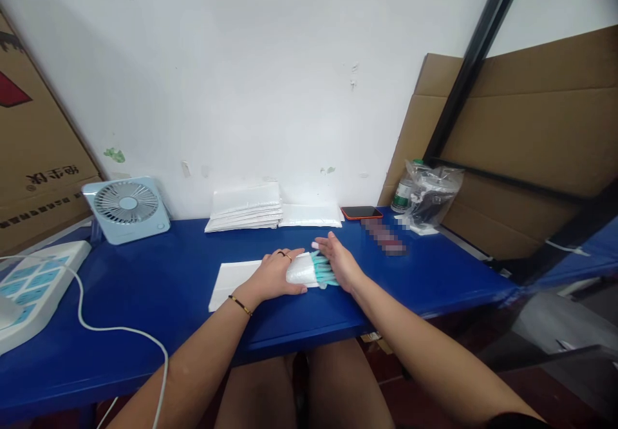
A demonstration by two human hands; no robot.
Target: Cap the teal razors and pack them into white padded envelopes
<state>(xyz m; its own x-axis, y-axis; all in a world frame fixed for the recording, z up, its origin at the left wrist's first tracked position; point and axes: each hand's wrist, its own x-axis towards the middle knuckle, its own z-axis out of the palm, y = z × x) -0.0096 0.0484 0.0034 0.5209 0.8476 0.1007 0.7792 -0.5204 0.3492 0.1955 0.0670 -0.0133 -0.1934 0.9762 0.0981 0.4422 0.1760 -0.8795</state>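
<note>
My left hand (276, 277) lies over a shiny white sleeve (301, 270), with the thumb along its near edge and the fingers along its far edge. Several teal strips (324, 270) stick out of the sleeve's right end; what they belong to is hidden. Against those strips stands my right hand (342, 263), palm facing left, fingers stretched out and pointing up and away. A white covering is on one of its fingertips. Under my left hand and wrist, a flat white envelope (230, 281) extends to the left on the blue table (193, 258).
Behind my hands lie a stack of white envelopes (245, 207) and another white packet (310, 215). A phone (361, 212), a bottle (402, 195) and a clear plastic bag (437, 194) are at right. At left are a fan (128, 209), a power strip (41, 287) and a cable (120, 328).
</note>
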